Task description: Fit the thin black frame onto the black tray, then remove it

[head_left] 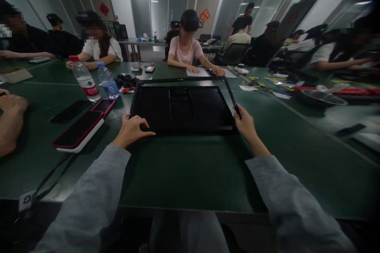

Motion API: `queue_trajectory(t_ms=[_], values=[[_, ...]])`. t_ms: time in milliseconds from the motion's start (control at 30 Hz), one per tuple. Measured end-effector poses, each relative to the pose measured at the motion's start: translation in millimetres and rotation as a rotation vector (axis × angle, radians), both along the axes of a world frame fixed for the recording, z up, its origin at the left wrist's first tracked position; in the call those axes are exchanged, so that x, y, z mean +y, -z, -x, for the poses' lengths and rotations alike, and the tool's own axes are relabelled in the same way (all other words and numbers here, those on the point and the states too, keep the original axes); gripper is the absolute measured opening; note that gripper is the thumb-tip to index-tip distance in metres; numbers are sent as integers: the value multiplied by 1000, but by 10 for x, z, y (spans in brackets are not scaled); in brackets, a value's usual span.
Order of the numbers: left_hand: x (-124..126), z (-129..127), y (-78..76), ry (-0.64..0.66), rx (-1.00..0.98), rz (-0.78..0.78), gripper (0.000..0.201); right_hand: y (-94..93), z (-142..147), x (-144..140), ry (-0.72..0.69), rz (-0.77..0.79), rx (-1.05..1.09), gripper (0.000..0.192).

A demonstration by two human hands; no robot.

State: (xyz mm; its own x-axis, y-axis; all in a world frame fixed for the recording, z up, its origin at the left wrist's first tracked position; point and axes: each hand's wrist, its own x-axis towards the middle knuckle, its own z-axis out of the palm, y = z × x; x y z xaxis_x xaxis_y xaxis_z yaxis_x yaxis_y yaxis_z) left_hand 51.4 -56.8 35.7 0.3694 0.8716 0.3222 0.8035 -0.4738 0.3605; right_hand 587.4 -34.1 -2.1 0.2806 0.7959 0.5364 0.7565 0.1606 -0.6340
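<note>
A thin black bezel frame (230,91), like one from a laptop screen, is held up at a slant over a black panel (204,106). The panel resembles a laptop's screen back cover and has two thin raised lines near its middle. My right hand (246,121) is closed round the frame's right side, with the thumb on top. At the lower left corner, my left hand (132,129) is curled round the frame's edge, its thumb stretched along the near side. Whether the left fingers also touch the panel I cannot tell.
Two bottles (86,81) and phones (78,128) sit on the green table (190,174) to the left, near another person's arm (12,122). Cables (261,83) and a round dish (322,98) lie to the right. A person in pink (187,49) works opposite.
</note>
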Motion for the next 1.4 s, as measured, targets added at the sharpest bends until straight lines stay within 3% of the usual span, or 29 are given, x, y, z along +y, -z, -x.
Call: queue_trajectory(t_ms=[200, 367, 467, 533, 600, 700, 800, 933, 1200, 1400], values=[[10, -44, 53, 45, -30, 27, 45, 89, -86, -8, 37, 51, 13, 56], [-19, -84, 10, -9, -41, 36, 36, 133, -111, 1, 35, 92, 36, 52], [20, -63, 5, -206, -73, -83, 32, 153, -94, 12, 82, 108, 38, 53], [83, -13, 45, -404, -118, -138, 45, 156, -64, 12, 100, 105, 20, 53], [161, 57, 108, -541, -164, -80, 56, 146, -15, 4, 102, 101, -7, 53], [266, 176, 195, -553, -228, 88, 54, 114, 103, -14, 126, 109, -43, 54], [335, 297, 228, -595, -243, 93, 51, 87, 291, -7, 137, 133, -65, 56], [383, 458, 222, -715, -195, 71, 52, 95, 575, 79, 52, 105, -71, 59], [377, 583, 179, -723, -15, 39, 50, 181, 679, 230, 29, 102, -12, 57], [415, 647, 166, -711, -105, 63, 46, 205, 637, 241, -1, 90, -7, 58]])
